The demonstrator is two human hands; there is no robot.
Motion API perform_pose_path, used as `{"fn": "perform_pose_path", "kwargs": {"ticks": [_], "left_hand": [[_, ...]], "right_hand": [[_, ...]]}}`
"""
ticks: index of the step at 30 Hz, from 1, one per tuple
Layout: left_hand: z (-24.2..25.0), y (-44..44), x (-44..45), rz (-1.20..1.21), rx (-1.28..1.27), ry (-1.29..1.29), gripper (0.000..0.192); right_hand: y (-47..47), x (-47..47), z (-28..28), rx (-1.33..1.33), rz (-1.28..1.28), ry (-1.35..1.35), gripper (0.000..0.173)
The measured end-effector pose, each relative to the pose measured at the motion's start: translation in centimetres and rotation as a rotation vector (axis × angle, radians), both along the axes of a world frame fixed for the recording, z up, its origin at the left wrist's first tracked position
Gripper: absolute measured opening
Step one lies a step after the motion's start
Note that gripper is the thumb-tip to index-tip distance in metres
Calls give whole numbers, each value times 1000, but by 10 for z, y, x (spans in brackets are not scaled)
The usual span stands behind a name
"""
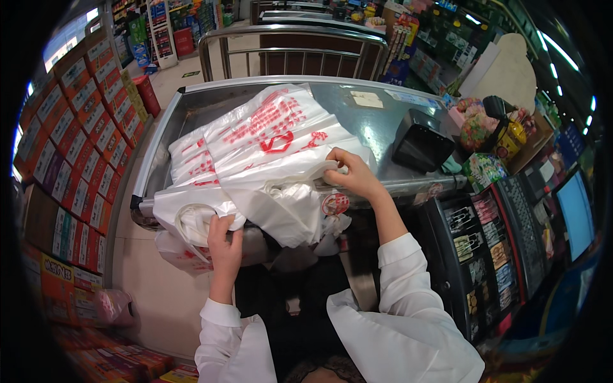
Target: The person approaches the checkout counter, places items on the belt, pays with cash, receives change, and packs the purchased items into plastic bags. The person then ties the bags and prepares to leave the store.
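Note:
A stack of white plastic carrier bags [297,129] with red print lies on the metal checkout counter [383,139]. Its handle ends hang over the counter's near edge. My left hand [225,244] pinches the edge of a handle loop at the left of the stack. At the right, the thumb and fingers of my right hand [353,172] grip another handle part of the bags. More white plastic hangs below the counter edge, between and beneath my hands. How many bags each hand has hold of cannot be seen.
A black scanner-like box [424,141] stands on the counter's right part. An open cash drawer [474,258] with notes and coins is at my right, beside a keyboard [519,225] and a screen [576,215]. Stacked cartons [81,139] line the left. Metal rails [292,31] stand beyond the counter.

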State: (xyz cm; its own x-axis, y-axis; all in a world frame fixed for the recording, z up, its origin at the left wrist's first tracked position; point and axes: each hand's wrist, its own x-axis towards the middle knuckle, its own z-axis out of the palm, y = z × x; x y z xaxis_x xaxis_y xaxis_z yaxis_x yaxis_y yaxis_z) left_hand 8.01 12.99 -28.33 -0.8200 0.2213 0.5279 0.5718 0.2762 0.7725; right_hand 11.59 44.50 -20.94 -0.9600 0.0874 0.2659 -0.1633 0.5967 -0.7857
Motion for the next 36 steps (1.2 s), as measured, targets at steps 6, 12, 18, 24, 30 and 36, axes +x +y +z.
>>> {"fn": "perform_pose_path", "kwargs": {"ticks": [6, 12, 18, 24, 30, 36], "left_hand": [[-17, 0, 1, -134, 439, -451, 25], [-12, 13, -4, -33, 540, -619, 27], [-20, 37, -3, 183, 816, -607, 12], [-29, 47, -7, 242, 940, -362, 3], [-6, 47, -7, 53, 1356, -599, 9], [-11, 43, -6, -191, 1414, -596, 10]], "right_hand": [[-5, 6, -7, -11, 115, 91, 17], [0, 2, -18, 76, 131, 89, 19], [-3, 1, -22, -32, 118, 141, 16], [-10, -2, -16, -114, 90, 124, 15], [-5, -5, -11, -44, 70, 161, 19], [-4, -37, -1, -151, 71, 126, 13]]}}
